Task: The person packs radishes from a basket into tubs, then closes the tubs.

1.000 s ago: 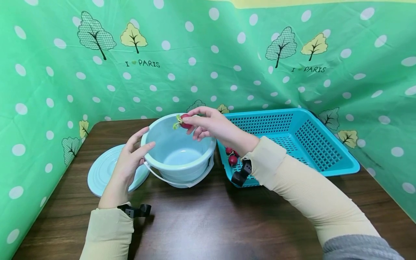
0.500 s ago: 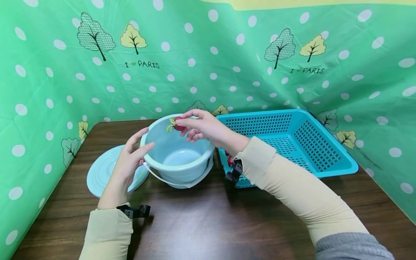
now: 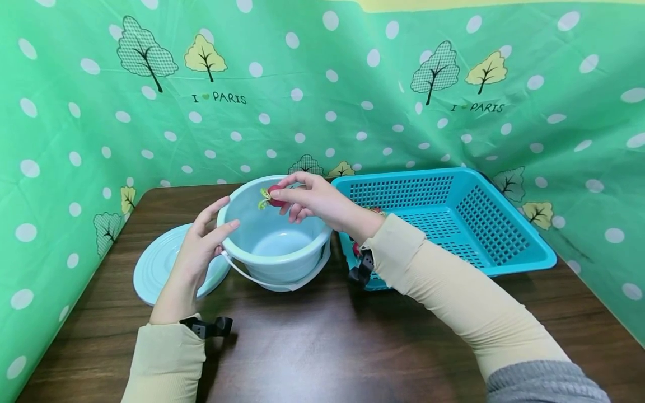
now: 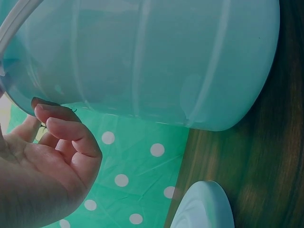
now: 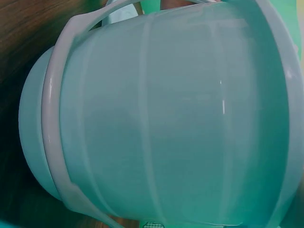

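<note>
My right hand (image 3: 314, 198) pinches a red radish (image 3: 276, 196) with green leaves between thumb and fingers, over the opening of a light blue bucket (image 3: 282, 258). My left hand (image 3: 199, 246) holds the bucket's left rim, the thumb over the edge. In the left wrist view, the left hand's (image 4: 61, 152) fingers are curled beside the bucket wall (image 4: 156, 61). Only the bucket's outer side (image 5: 180, 123) and its white handle (image 5: 51, 109) show in the right wrist view; the right hand and radish are out of that view. No radish shows on the visible bucket floor.
A turquoise slotted basket (image 3: 524, 254) stands to the right, with several radishes (image 3: 356, 249) partly hidden behind my right wrist. Left of the bucket, a round light blue lid (image 3: 158, 263) lies on the dark wooden table (image 3: 302, 347). A green dotted cloth (image 3: 322, 84) hangs behind.
My right hand has moved slightly left with the radish, further over the bucket's opening, and then held there. The left hand and the bucket stay in place.
</note>
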Motion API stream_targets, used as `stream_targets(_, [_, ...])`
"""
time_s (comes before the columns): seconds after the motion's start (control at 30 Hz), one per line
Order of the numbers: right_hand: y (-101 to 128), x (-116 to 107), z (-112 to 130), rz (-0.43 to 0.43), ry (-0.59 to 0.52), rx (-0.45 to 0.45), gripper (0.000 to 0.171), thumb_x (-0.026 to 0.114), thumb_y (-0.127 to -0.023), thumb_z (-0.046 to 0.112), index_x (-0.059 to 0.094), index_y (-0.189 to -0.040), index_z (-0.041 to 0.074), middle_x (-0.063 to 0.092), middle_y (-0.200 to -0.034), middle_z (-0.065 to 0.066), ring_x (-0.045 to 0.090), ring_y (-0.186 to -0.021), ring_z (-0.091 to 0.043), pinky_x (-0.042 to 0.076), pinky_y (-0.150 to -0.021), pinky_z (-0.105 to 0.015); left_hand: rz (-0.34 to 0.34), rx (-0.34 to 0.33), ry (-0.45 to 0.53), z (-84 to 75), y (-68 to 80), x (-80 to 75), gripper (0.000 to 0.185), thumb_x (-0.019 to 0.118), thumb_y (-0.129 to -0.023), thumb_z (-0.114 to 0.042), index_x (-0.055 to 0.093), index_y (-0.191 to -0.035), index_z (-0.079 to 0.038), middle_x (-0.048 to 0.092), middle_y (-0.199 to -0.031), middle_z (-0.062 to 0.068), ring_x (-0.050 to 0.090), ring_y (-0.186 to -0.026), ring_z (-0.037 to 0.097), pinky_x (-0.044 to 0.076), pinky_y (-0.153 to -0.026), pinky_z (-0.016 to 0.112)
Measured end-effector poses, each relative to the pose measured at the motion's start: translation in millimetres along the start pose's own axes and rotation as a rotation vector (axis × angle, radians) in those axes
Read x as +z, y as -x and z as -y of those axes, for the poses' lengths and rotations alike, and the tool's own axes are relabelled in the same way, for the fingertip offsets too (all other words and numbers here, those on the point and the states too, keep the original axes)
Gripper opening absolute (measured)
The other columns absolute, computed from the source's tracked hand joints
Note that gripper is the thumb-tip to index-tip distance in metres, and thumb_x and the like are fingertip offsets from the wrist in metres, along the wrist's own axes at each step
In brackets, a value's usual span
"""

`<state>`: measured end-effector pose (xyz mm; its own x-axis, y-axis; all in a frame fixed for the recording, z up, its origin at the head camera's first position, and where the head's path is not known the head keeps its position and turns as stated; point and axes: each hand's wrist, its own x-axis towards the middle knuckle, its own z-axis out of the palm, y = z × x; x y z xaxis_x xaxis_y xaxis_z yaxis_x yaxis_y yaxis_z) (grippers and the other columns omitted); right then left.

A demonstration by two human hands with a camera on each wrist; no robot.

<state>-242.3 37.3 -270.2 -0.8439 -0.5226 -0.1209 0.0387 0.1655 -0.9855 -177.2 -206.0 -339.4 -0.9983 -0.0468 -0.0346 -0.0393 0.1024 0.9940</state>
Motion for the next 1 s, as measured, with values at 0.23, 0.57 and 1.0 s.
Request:
stream_targets(0.23, [1,1,-2,0.022,0.049,-0.046,0.03,0.067,-0.094,0.025,0.059,-0.118,0.01,0.069,-0.091,-0.012,0.063,-0.067,-0.02,0.056,-0.069,-0.034,0.003,0.009,0.016,-0.3,0.5,-1.2,0.062,0.067,-0.094,-0.035,0.042,-0.15,-0.028,0.054,-0.106,0.004,0.052,-0.062,0.004,0.049,-0.061,0.018])
stream_targets(0.57, [6,1,-4,0.019,0.057,-0.098,0.024,0.066,-0.095,0.022,0.062,-0.115,0.008,0.068,-0.085,-0.009,0.062,-0.067,-0.021,0.057,-0.07,-0.04,0.002,0.002,0.005,-0.2,1.5,-0.9,0.062,0.067,-0.094,-0.036,0.041,-0.15,-0.029,0.051,-0.108,0.004,0.051,-0.063,0.004,0.049,-0.062,0.017])
stream_targets(1.0, [13,-23,7,-0.033,-0.162,-0.105,0.024,0.059,-0.099,0.019,0.06,-0.116,0.002,0.064,-0.083,-0.006,0.058,-0.064,-0.016,0.054,-0.062,-0.026,-0.001,0.012,-0.004,0.7,1.3,-0.7,0.06,0.066,-0.095,-0.036,0.042,-0.15,-0.029,0.051,-0.107,0.005,0.049,-0.061,0.004,0.047,-0.061,0.017])
